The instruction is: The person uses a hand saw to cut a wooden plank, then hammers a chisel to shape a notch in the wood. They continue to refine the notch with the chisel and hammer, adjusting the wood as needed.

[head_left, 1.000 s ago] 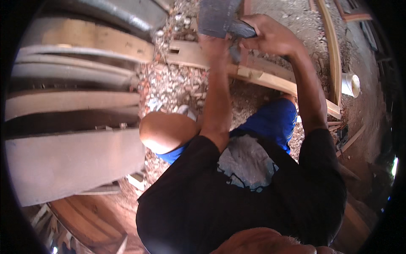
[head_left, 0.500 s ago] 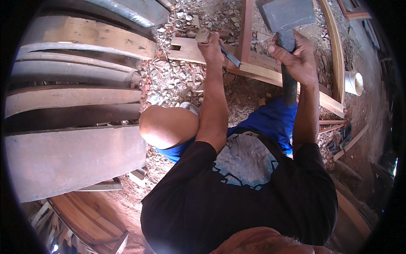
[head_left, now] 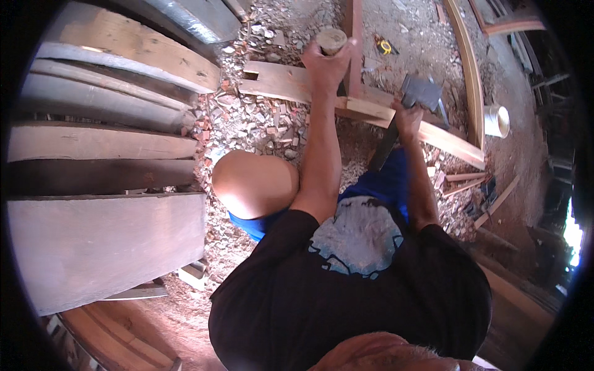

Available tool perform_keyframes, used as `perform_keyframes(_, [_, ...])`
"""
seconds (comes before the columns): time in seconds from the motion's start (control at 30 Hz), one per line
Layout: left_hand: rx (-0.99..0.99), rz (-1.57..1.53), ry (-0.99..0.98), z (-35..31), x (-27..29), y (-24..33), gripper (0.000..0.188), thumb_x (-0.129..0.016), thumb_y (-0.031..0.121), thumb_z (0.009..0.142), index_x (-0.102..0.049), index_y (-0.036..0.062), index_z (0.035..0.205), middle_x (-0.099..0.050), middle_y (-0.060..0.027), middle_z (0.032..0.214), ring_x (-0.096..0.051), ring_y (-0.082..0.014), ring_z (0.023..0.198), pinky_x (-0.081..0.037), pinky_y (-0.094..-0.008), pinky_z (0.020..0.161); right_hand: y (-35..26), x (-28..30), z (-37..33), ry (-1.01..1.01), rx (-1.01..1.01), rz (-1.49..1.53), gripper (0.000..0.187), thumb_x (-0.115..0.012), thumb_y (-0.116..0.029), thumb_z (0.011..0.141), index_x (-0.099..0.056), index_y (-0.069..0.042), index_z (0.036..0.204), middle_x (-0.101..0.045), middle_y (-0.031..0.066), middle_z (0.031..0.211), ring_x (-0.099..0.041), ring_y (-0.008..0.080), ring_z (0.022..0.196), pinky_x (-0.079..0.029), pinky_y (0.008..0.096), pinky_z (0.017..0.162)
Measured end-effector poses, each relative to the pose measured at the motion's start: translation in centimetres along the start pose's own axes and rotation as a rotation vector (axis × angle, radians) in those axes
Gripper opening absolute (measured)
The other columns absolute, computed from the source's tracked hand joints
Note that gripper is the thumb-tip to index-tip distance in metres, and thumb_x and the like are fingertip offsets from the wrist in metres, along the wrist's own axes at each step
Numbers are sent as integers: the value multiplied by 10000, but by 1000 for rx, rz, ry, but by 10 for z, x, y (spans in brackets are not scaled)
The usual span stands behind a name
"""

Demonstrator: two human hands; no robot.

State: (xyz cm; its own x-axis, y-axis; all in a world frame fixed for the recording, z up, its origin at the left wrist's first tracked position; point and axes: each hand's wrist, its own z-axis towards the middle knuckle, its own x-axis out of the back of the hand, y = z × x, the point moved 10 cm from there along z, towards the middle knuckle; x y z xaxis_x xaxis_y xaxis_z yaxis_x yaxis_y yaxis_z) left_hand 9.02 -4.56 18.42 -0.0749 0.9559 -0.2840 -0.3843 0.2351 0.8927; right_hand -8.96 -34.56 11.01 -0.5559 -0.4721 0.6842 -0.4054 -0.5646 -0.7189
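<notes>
My left hand [head_left: 328, 69] is closed round a chisel [head_left: 331, 40], whose round handle end faces up. Its blade is mostly hidden beneath the fist, which is over the wooden beam [head_left: 445, 141] where a reddish board [head_left: 354, 52] meets it. In my right hand [head_left: 408, 120] is a mallet [head_left: 422, 93] with a dark, blocky head, gripped close under the head. The mallet's dark handle slants down towards my blue shorts. It is held over the beam, to the right of the chisel and apart from it.
Thick planks and slabs [head_left: 105, 232] are stacked along the left. Wood chips [head_left: 272, 120] cover the ground around the beam. A yellow and black tape measure [head_left: 385, 46] lies beyond it. On the right are a long timber [head_left: 468, 68] and a white bucket [head_left: 497, 121].
My right hand has lowered the mallet, bringing it down and slightly left. My left hand has shifted right and farther off, turning the chisel so its handle end faces up and the blade is hidden.
</notes>
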Motion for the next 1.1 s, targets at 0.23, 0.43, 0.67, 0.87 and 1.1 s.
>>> perform_keyframes(0.23, [140,-169,-62,8,12,-17,303,-825,92,899,-657,-15,1127,-689,-19,830,-643,-84,727,-540,-268,629,15,-62,-19,28,227,-114,363,-807,-315,751,-729,8,898,-726,228,898,-676,430,894,-515,497,850])
perform_keyframes(0.43, [375,-84,-81,31,0,-54,279,-828,75,870,-592,22,1009,-686,-32,898,-659,-99,815,-546,-261,747,9,-69,-19,-31,185,-196,381,-806,-331,770,-735,-3,951,-720,223,995,-646,431,1002,-461,510,972])
perform_keyframes(0.67, [84,-122,-450,78,-129,-5,328,-849,149,834,-603,16,1006,-688,-73,898,-683,-154,826,-563,-320,764,23,-68,-14,2,71,-343,400,-789,-355,798,-730,9,954,-724,209,1018,-649,426,1063,-431,506,1069])
perform_keyframes(0.87, [32,37,-1018,43,-208,7,449,-840,155,868,-615,-13,1218,-734,-107,1045,-703,-141,924,-569,-280,847,27,-63,-22,59,100,-343,431,-785,-337,774,-712,0,1033,-720,218,1015,-661,419,1053,-480,504,1026])
perform_keyframes(1.1, [321,89,-1337,-57,-188,-33,224,-828,175,899,-673,41,988,-701,-4,781,-645,-76,686,-547,-274,620,41,-59,-23,68,-45,37,441,-807,-227,768,-689,18,1115,-731,201,1051,-675,372,1061,-522,444,988])
